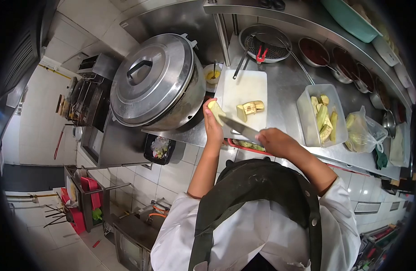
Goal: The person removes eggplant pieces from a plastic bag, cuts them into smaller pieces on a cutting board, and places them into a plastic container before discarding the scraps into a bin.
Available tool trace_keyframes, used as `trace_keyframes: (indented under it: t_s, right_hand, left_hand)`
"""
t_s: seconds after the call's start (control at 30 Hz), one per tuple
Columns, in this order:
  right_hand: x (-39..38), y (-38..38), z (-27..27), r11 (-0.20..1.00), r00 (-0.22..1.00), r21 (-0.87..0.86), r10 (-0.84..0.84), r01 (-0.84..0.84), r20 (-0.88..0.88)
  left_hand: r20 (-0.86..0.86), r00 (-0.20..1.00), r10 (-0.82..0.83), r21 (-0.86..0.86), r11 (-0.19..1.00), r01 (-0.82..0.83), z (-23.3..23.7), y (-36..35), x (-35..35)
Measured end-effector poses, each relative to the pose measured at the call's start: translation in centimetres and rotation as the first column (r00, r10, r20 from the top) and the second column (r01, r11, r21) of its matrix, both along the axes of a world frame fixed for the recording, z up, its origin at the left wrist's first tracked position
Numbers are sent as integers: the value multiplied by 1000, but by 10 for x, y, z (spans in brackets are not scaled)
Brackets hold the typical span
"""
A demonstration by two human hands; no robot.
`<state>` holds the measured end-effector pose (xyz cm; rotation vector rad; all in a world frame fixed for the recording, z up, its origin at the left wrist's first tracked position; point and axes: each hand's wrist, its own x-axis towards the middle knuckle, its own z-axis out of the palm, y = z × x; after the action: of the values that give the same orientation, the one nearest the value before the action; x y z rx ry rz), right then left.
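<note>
My left hand [212, 124] is wrapped around a pale peeled eggplant piece [215, 109], raised at the left edge of the white cutting board [245, 83]. In my right hand [276, 142] is a kitchen knife [240, 128], its broad blade pointing left with the tip close to that piece. More cut eggplant [251, 108], pale with brownish flesh, lies on the board just beyond the blade. Below the board's near edge, a red-rimmed container [248, 145] with greenish contents is partly hidden by my right hand and apron.
A large lidded pot [156, 81] stands left, beside a small bowl of yellow stuff [212, 73]. At right are a plastic tub [323, 115] of eggplant pieces and a plastic bag [362, 132]. A strainer [265, 41] and sauce bowls [313, 51] sit behind, under a metal shelf [303, 17].
</note>
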<state>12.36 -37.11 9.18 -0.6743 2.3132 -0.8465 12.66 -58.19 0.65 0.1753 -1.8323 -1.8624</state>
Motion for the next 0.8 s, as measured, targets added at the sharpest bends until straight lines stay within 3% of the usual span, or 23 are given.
trace_keyframes:
  t_s: [0.1,0.2,0.27,0.33,0.47,0.53,0.6,0.63,0.67,0.73,0.8]
  right_hand:
    - [10,10,-2,998,998,43,54,-53,-25]
    - [0,10,12,994,989,25,-111,109,102]
    - [-2,10,10,995,994,30,-96,95,57]
    - [3,10,-5,999,999,17,-30,31,-38]
    - [22,33,7,990,996,121,-84,80,29]
    - [34,62,-4,987,989,69,-146,144,21]
    - [44,94,13,959,959,47,-281,280,22]
    - [46,112,24,901,893,78,-433,426,122]
    - [50,136,21,853,852,-15,-519,521,74]
    - [61,175,33,641,649,-102,-753,760,109]
    - [71,205,38,472,486,-143,-870,870,85]
  left_hand:
    - [-40,999,2,12,1000,-1,-1,-3,-4]
    - [-33,999,3,6,1000,-3,2,0,-5]
    - [-35,999,-18,-10,1000,18,7,6,-8]
    - [-22,998,-60,69,996,62,11,11,-9]
    - [-63,990,-125,117,984,131,-1,24,-20]
    - [-82,985,-152,200,966,166,3,38,-32]
    - [-141,954,-264,322,899,296,14,62,-47]
    - [-161,926,-341,439,816,377,28,82,-53]
    - [-165,905,-393,484,767,422,26,102,-64]
    - [-179,824,-538,602,602,524,32,153,-80]
    - [-263,715,-648,699,383,604,28,205,-101]
